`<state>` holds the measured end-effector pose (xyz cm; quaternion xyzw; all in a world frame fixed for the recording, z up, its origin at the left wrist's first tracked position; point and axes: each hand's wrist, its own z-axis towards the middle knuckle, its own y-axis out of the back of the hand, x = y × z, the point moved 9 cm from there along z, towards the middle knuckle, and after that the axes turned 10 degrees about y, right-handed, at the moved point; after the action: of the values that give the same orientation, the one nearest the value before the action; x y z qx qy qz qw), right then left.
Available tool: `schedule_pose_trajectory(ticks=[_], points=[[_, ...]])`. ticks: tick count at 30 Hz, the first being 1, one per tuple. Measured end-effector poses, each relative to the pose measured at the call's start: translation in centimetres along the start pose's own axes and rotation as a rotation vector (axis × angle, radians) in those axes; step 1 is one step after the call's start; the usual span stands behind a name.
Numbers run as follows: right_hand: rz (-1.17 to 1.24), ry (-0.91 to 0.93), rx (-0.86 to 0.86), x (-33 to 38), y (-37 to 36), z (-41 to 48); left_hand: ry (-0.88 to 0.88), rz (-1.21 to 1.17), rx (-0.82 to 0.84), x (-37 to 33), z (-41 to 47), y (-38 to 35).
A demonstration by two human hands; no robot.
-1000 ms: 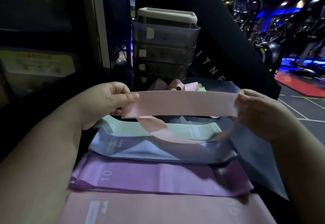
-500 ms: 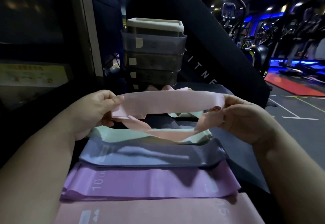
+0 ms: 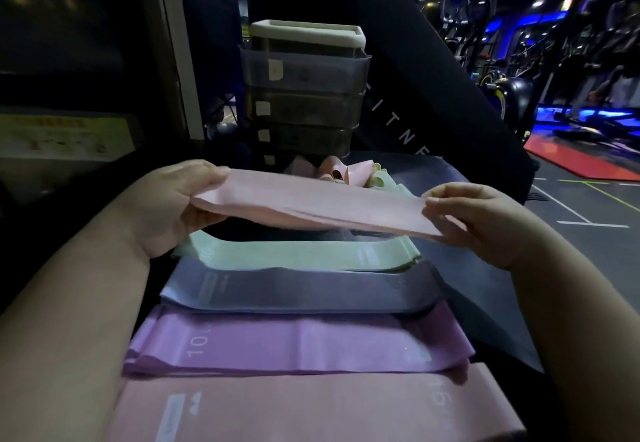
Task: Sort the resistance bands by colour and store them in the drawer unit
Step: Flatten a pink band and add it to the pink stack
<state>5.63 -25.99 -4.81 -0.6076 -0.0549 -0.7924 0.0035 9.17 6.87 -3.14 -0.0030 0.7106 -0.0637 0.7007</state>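
A second ago the pale pink flat rubber resistance band (image 3: pixel 311 206) hung as a sagging open loop. Now its two layers are closed into one flat strip, held nearly level above the dark bench (image 3: pixel 485 303). The left hand (image 3: pixel 180 206) has its grip curled round the 9 o'clock end, and the right hand (image 3: pixel 485 223) pinches the 3 o'clock end. It looks ready for the matching pink stack of matte bands (image 3: pixel 311 407) at 6 o'clock. Between lie the violet stack (image 3: pixel 294 344), the grey-blue stack (image 3: pixel 301 291) and the mint-green stack (image 3: pixel 294 254), all limp, smooth strips. The translucent grey plastic drawer unit (image 3: pixel 304 95) stands at 12 o'clock, with a loose tangle of unsorted bands (image 3: pixel 349 173) at its foot.
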Motion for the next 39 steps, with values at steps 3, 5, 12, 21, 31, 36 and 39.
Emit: schedule_pose_trajectory(ticks=[3, 5, 12, 21, 31, 36, 39], points=[[-0.336, 0.051, -0.055, 0.3, 1.1, 0.2, 0.026, 0.024, 0.052, 0.1, -0.1, -0.6], [-0.534, 0.091, -0.04, 0.6, 1.2, 0.2, 0.035, 0.125, 0.07, 0.2, -0.2, -0.7], [-0.526, 0.171, -0.162, 1.6, 2.7, 0.1, 0.085, 0.426, 0.064, 0.3, -1.0, -1.6], [-0.422, 0.043, -0.078, 2.9, 1.1, -3.6, -0.022, 0.538, -0.04, -1.8, -5.5, -0.6], [-0.356, 0.059, -0.225, 2.5, 0.6, -11.6, -0.008, 0.502, -0.095, 2.3, -11.3, 0.4], [-0.37, 0.101, -0.266, 2.4, -0.2, -14.3, 0.002, 0.557, -0.155, 3.2, -13.5, 1.9], [-0.342, 0.084, -0.312, 1.9, -0.3, -15.2, -0.01, 0.606, -0.212, 3.3, -14.5, 2.7]])
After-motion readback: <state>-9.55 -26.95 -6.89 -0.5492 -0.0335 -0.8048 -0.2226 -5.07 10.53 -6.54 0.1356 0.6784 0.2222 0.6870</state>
